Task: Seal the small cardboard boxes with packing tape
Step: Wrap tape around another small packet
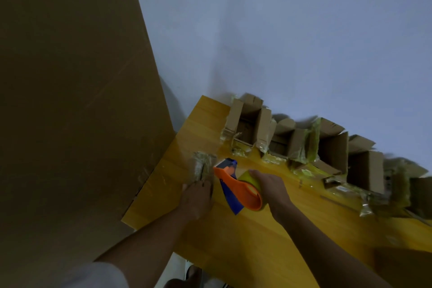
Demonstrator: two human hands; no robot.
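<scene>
Head view, tilted: a big brown cardboard sheet (70, 100) fills the left of the frame, with a pale wall behind and a yellow wooden table (245, 241) running from lower centre toward the right edge. Along the table's far side, from centre to right, stands a row of open boxes (304, 145), flaps up and trailing shreds of old tape; these look unsealed, so most of the task seems left. At the left end of the table, just below centre frame, sits one small box (203, 166) already wrapped in glossy tape, apparently the one in hand and nearly done. The left hand (197, 196) lies on its near end, fingers bent down over it, holding it in place; how tightly is too blurred to tell. Just right of it, the right hand (270, 186) curls over the yellowish tape roll of an orange and blue tape dispenser (236, 188), whose blue head points up-left at the small box
</scene>
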